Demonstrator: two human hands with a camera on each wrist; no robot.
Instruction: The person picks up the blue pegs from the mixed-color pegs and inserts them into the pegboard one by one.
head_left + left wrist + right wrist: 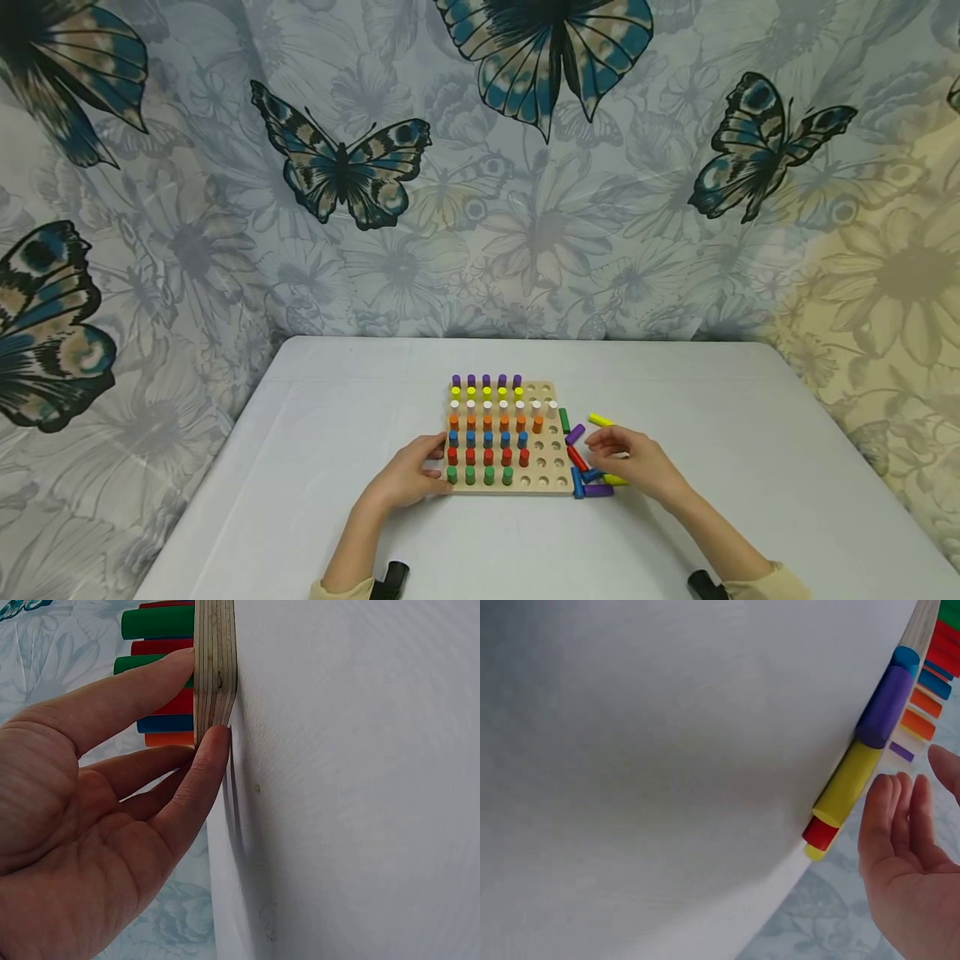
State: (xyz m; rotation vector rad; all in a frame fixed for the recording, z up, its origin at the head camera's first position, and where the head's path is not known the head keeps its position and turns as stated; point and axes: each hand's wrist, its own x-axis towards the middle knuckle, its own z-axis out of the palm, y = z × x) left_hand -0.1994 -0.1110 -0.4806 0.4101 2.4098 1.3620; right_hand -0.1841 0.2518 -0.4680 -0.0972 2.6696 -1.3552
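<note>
A wooden pegboard (551, 492) lies on the table with rows of purple, yellow, white, orange, blue, red and green pegs standing in it. My left hand (405, 477) holds its left edge near the front corner; in the left wrist view the thumb and a fingertip touch the layered board edge (216, 671). Over the loose pegs at the board's right side is my right hand (637, 462), fingers loosely bent and thumb apart. The right wrist view shows this hand (911, 881) beside a yellow peg (847, 784) and a purple peg (885, 709), with nothing between thumb and fingers.
Along the board's right side lie a green peg (564, 420), a red peg (577, 457), a blue peg (577, 483) and several others. Holes at the board's right side have no pegs. Behind the white table (345, 375) hangs a butterfly-patterned cloth (525, 275).
</note>
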